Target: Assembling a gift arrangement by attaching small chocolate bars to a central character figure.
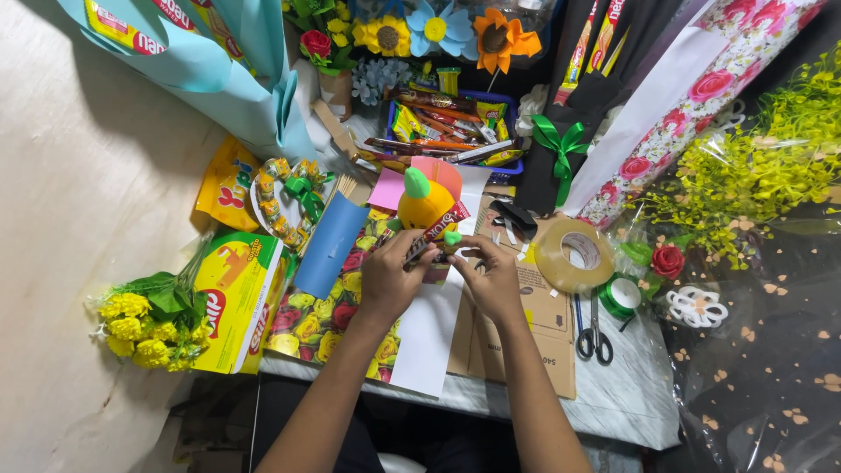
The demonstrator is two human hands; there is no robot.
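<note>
Left hand [388, 278] pinching dark snack bar [435, 233]; right hand [495, 278] curled, fingertips pinched at bar's lower end, table centre. Bar: light, slick crinkly wrapper, likely brittle inside; best gripped mid-length by the edges. Orange plush toy [424, 203], soft, at 12 o'clock, touching. Tape roll [574, 254], glossy, and scissors [594, 333], toward 3 o'clock.

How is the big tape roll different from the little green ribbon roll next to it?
The tape roll is wide, see-through tan and lies flat on the cardboard. The green ribbon roll is much smaller, solid green with a white middle, and sits tilted near the scissors. Both are round with a hole.
</note>
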